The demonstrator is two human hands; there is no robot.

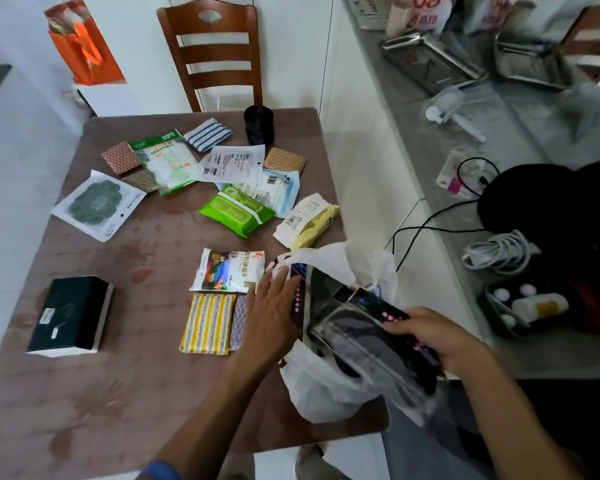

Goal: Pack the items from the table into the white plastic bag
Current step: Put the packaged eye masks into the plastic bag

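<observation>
The white plastic bag (329, 386) lies open at the table's right front corner with dark items inside. My right hand (430, 336) grips a dark packet with pink print (371, 306), tilted over the bag's mouth. Fingers straight, my left hand (274, 306) rests on the bag's left rim, beside another dark striped packet (298, 282). Near it lie a salt packet (227, 271) and a yellow striped sponge pack (207, 322). Farther back sit a green wipes pack (238, 213), a yellow-white pack (307, 220) and several flat pouches (232, 164).
A black box (70, 317) sits at the brown table's (118, 393) left front, a black jar (258, 124) at the back. A wooden chair (215, 53) stands behind. The grey counter (499, 140) on the right holds cables, trays and dark objects.
</observation>
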